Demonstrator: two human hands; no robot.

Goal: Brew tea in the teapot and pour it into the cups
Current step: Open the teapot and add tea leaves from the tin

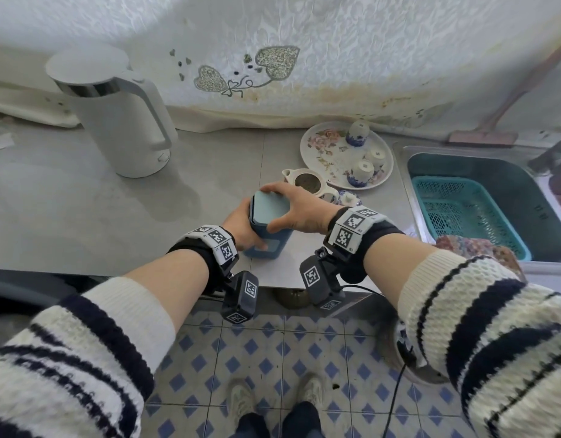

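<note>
A blue tea tin (266,235) stands on the grey counter near its front edge. My left hand (241,229) grips the tin's body from the left. My right hand (293,210) grips the pale blue lid on top of it, fingers curled over the rim. Just behind the tin sits the small white teapot (307,183), open, with dark tea leaves inside. Its blue-and-white lid (348,198) lies on the counter to its right. Three cups (363,172) stand upside down on a floral plate (323,153) at the back right.
A white electric kettle (124,121) stands at the back left. To the right is a steel sink (402,172) holding a teal basin and a teal basket (462,210). A patterned cloth (471,246) lies at the sink's near edge. A white curtain hangs behind the counter.
</note>
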